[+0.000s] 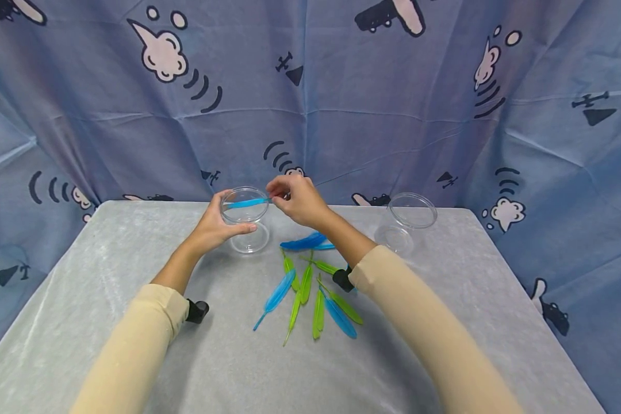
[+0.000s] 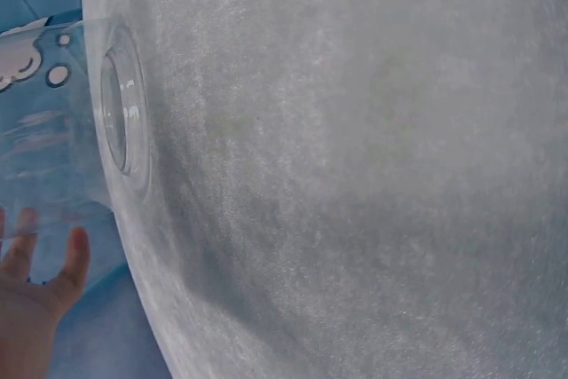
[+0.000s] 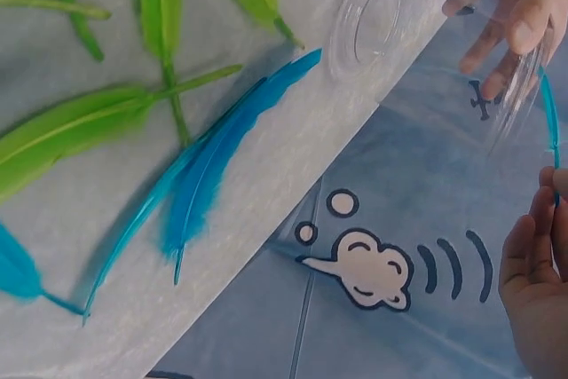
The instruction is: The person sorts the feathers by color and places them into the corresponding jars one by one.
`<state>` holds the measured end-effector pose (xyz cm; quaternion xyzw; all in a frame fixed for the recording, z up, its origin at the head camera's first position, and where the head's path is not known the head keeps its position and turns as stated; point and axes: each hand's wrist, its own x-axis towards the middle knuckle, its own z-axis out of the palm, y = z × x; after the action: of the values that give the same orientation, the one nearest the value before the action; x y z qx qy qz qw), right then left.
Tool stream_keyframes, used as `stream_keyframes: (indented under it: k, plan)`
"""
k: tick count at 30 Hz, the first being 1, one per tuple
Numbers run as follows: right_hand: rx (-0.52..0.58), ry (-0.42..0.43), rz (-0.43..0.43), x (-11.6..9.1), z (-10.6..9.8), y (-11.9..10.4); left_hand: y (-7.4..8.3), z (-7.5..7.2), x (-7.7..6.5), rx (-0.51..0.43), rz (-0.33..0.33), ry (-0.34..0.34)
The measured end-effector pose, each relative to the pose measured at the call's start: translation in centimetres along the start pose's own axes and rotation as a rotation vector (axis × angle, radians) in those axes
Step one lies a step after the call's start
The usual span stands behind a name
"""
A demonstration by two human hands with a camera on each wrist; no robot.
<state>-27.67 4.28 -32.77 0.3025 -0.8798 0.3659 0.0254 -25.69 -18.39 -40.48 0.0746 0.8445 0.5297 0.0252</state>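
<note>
A clear plastic cup point(image 1: 250, 237) stands upright near the table's back edge, and my left hand point(image 1: 212, 227) grips its side close to the rim. In the left wrist view the cup's base point(image 2: 124, 117) meets the table, with part of my left hand point(image 2: 31, 308) at the frame edge. At the rim my right hand point(image 1: 301, 201) pinches the quill end of a blue feather point(image 1: 245, 203), which lies across the cup's mouth. The right wrist view shows this feather point(image 3: 549, 113) between my right hand point(image 3: 541, 272) and the rim.
Several green feathers point(image 1: 306, 283) lie mid-table, with loose blue feathers point(image 1: 278, 293) among them. Darker blue feathers point(image 1: 304, 241) lie behind, partly under my right forearm. A second clear cup point(image 1: 413, 211) stands at the back right. A patterned curtain point(image 1: 341, 115) hangs behind the table.
</note>
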Motion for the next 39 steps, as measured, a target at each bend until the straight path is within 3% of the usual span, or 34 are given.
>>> stream_keyframes:
  k: [16, 25, 31, 39]
  plan:
    - [0.005, -0.035, -0.01, 0.6, 1.6, -0.6, 0.0, -0.1, -0.1, -0.01, 0.008, -0.013]
    - [0.022, -0.048, 0.003, 0.1, 1.5, -0.4, 0.1, -0.1, -0.1, -0.009, 0.017, -0.016]
    - [0.031, -0.032, 0.011, -1.3, -0.3, 1.6, 0.2, -0.1, -0.2, -0.008, 0.018, -0.006]
    - [0.024, -0.08, 0.109, -4.7, -3.4, 6.0, 0.3, -0.2, -0.3, 0.011, 0.018, -0.003]
